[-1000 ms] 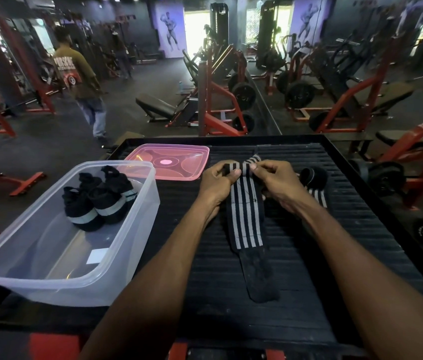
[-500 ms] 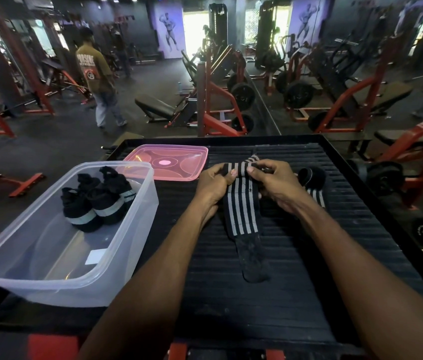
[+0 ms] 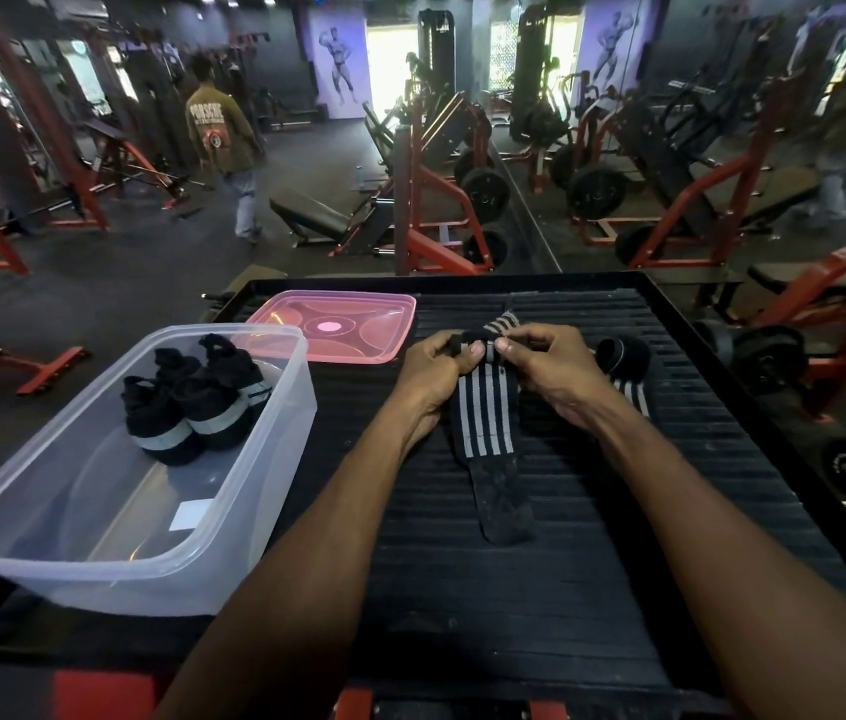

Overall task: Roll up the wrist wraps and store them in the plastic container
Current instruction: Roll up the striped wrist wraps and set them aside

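Observation:
A black wrist wrap with white stripes [image 3: 483, 418] lies lengthwise on the black ribbed platform [image 3: 540, 589], its plain black tail pointing toward me. My left hand [image 3: 434, 374] and my right hand [image 3: 548, 368] both pinch its far end, where a small roll is forming between the thumbs. Another rolled wrap [image 3: 623, 356] with a loose striped end sits just right of my right hand. The clear plastic container [image 3: 254, 485] stands at the left and holds rolled black wraps [image 3: 192, 402].
The container's pink lid [image 3: 332, 324] lies flat behind it on the platform. The platform has a raised rim. Beyond it stand red gym machines and weight plates, and a person [image 3: 226, 142] walks away at the far left.
The roll at the far end has grown and the wrap's tail has slid away from me, so less wrap lies flat. The person in the background has walked to the right.

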`<state>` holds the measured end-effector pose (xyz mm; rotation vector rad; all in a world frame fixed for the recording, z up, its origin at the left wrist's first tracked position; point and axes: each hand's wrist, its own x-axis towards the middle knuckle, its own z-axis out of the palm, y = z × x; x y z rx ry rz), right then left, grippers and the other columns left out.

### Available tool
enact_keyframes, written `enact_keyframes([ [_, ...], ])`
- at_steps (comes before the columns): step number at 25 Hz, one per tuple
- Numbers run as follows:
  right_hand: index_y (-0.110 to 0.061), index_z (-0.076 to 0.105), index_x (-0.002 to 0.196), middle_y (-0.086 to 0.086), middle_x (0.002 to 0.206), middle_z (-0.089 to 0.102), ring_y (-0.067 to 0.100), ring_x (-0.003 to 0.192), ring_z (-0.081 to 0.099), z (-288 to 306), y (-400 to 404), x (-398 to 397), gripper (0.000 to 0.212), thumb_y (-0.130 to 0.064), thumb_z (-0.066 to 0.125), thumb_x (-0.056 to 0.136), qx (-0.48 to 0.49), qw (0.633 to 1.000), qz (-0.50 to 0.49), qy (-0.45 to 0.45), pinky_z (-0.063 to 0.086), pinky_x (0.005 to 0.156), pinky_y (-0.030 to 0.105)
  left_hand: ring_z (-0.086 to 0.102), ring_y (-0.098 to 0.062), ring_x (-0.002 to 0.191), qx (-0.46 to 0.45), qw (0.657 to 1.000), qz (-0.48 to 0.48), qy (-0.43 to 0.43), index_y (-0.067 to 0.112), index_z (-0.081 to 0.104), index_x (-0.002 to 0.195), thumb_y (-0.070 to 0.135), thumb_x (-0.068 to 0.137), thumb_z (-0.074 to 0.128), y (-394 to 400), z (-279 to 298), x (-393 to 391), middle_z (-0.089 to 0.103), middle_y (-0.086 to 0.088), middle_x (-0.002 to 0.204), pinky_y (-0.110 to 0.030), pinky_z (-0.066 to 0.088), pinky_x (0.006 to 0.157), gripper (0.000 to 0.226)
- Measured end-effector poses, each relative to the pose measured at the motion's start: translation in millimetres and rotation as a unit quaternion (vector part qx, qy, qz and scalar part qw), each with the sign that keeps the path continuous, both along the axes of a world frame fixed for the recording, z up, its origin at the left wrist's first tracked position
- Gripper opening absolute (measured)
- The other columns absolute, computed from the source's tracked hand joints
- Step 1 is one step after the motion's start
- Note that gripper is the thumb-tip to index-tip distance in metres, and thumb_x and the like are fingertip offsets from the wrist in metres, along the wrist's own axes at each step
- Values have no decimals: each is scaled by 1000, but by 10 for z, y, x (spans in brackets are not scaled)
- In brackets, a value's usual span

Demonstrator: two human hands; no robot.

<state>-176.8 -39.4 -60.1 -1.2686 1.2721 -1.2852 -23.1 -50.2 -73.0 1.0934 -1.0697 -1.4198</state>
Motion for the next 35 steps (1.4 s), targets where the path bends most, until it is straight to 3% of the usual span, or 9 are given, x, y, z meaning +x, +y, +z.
enact_keyframes([
  [4, -4, 76, 107, 14, 109, 74, 30, 104, 72, -34, -45, -42, 24, 2, 74, 84, -22, 1000, 0, -12, 58, 93, 50, 70, -36, 105, 48, 996, -36, 64, -4, 65, 117, 23, 88, 74, 18, 23, -7, 73, -23, 110, -48, 55, 97, 41],
  [7, -5, 76, 107, 20, 113, 73, 31, 102, 71, -15, -49, -67, 20, 1, 70, 88, 30, 997, 37, -66, 59, 90, 47, 72, -33, 99, 26, 999, -6, 25, 0, 69, 110, 16, 88, 74, -1, 9, 5, 74, -20, 106, -50, 54, 97, 28],
  [12, -13, 76, 93, 4, 78, 69, 9, 60, 57, 9, -58, -119, 14, -5, 65, 95, -8, 998, -29, 48, 49, 50, 20, 70, -26, 93, 6, 999, 38, -10, 15, 71, 92, -1, 86, 71, -12, 14, 6, 74, -13, 99, -48, 54, 98, 18],
  [15, -15, 75, 88, -4, 77, 68, 4, 65, 57, 5, -81, -123, 17, -3, 65, 93, -30, 991, -59, 119, 45, 61, 21, 68, -25, 95, -7, 999, 45, -21, 18, 71, 91, -6, 86, 68, 3, 26, 16, 72, -14, 102, -44, 55, 97, 24],
  [20, -19, 68, 68, -3, 79, 68, 12, 75, 61, 11, -84, -172, 40, 13, 49, 83, -18, 989, -91, 119, 49, 62, 24, 67, -22, 96, -10, 997, 78, -12, 15, 70, 101, -8, 88, 64, -7, 43, 47, 71, -16, 109, -41, 55, 96, 27],
  [26, -22, 72, 78, -7, 86, 70, 5, 82, 64, 70, -40, -143, 11, -16, 68, 87, -108, 965, -138, 197, 49, 80, 22, 65, -19, 94, -30, 998, 45, -27, 18, 72, 93, -16, 86, 59, -22, 2, 36, 71, -6, 98, -34, 56, 90, 37],
  [29, -14, 73, 99, 0, 94, 72, 10, 82, 67, 86, 11, -73, 15, -24, 64, 97, -94, 984, 0, 150, 53, 69, 14, 66, -16, 97, -48, 998, 10, -30, 21, 73, 89, -22, 84, 53, 3, 19, 11, 71, -2, 100, -29, 56, 86, 48],
  [31, -6, 70, 99, 15, 85, 68, 23, 69, 65, 21, 23, -38, 25, -27, 57, 102, -27, 985, 69, 156, 58, 55, 28, 65, -16, 100, -60, 997, -5, -37, 21, 73, 88, -25, 83, 48, 19, 31, 1, 70, -1, 103, -27, 56, 83, 53],
  [35, -1, 71, 101, 16, 82, 66, 28, 64, 62, -28, -15, -69, 16, -14, 61, 99, -18, 994, 46, 97, 52, 42, 29, 65, -22, 104, -34, 999, -27, -12, 16, 72, 101, -25, 81, 46, 20, 59, 8, 69, -10, 111, -29, 57, 86, 52],
])
